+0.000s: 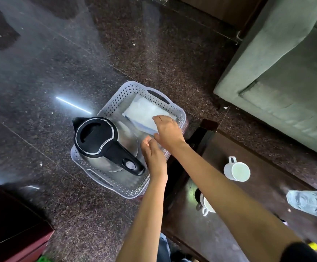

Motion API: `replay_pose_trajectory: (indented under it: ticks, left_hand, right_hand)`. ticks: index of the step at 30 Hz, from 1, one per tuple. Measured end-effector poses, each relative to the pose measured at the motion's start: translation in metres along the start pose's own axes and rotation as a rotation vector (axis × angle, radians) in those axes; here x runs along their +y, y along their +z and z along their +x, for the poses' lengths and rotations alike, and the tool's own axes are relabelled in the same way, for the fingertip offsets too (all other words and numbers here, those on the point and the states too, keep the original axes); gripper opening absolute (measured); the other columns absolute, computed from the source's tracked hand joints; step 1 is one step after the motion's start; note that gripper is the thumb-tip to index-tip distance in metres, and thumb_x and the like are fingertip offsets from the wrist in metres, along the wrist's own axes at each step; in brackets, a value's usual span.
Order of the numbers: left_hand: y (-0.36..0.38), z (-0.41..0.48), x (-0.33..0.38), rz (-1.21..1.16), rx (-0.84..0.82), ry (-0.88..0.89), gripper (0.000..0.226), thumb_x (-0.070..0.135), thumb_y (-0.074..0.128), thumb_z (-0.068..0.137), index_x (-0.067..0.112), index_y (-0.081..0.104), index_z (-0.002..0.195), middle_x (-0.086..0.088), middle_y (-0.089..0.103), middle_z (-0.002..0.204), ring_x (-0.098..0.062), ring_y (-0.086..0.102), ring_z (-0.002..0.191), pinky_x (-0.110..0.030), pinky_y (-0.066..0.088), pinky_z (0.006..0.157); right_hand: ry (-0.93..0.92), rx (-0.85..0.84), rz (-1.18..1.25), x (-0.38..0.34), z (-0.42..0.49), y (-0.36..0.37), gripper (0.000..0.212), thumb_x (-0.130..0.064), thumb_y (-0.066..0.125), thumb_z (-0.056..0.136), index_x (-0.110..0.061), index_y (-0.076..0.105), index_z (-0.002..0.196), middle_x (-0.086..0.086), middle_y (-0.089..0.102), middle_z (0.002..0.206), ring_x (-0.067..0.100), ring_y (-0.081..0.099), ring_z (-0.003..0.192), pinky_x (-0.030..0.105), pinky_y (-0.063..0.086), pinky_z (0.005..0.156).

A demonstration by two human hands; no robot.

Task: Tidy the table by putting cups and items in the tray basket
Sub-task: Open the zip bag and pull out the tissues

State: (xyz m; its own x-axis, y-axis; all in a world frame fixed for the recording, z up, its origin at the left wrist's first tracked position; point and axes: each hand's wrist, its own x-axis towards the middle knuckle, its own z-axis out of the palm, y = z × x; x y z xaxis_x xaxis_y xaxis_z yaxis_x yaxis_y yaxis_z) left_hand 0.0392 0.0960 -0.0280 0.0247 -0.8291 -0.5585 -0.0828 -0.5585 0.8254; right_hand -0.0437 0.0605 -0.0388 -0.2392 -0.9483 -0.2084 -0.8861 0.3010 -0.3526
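Dark speckled stone floor [154, 53] carries a pale perforated tray basket [114, 104]. A steel kettle [97, 137] fills its near end and a white packet [142, 114] its far end. The right hand [168, 132] lies on the packet's corner, its grip hidden. The left hand [154, 157] hangs loosely curled, empty, beside the kettle. On the table [258, 205], a mug [237, 171] stands free near the far edge, a second cup [207, 205] is half hidden under the forearm, and a bottle [309, 203] is cut off.

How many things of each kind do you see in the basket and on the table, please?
Kettle: 1
White packet: 1
White cups: 2
Clear bottle: 1
Total: 5 clearly seen
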Motion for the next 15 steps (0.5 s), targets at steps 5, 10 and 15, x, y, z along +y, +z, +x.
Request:
replay_pose_trajectory:
  ticks: [5, 10, 15]
  left_hand:
    - [-0.005, 0.011, -0.005, -0.005, 0.049, -0.048, 0.042, 0.028, 0.030, 0.101, 0.007, 0.040, 0.136, -0.015, 0.042, 0.143, -0.027, 0.041, 0.131, -0.047, 0.034, 0.110]
    - [-0.003, 0.011, -0.008, 0.025, 0.043, -0.057, 0.038, 0.025, 0.033, 0.101, 0.005, 0.042, 0.132, -0.017, 0.046, 0.137, -0.027, 0.046, 0.123, -0.042, 0.037, 0.107]
    - [0.000, 0.006, -0.001, 0.001, 0.009, -0.061, 0.043, 0.023, 0.034, 0.101, 0.008, 0.028, 0.141, -0.007, 0.037, 0.139, -0.013, 0.041, 0.114, -0.027, 0.035, 0.093]
  right_hand:
    - [0.108, -0.144, -0.189, -0.008, 0.020, 0.016, 0.049, -0.012, 0.066, 0.086, -0.008, 0.042, 0.128, 0.012, 0.054, 0.125, 0.029, 0.053, 0.116, 0.034, 0.044, 0.096]
    - [0.080, -0.130, -0.252, -0.005, 0.023, 0.024, 0.044, -0.002, 0.060, 0.087, -0.006, 0.042, 0.127, 0.012, 0.053, 0.126, 0.025, 0.055, 0.115, 0.030, 0.049, 0.087]
    - [0.039, -0.115, -0.235, -0.002, 0.021, 0.019, 0.040, 0.001, 0.055, 0.090, -0.001, 0.041, 0.127, 0.016, 0.055, 0.123, 0.032, 0.058, 0.112, 0.036, 0.052, 0.083]
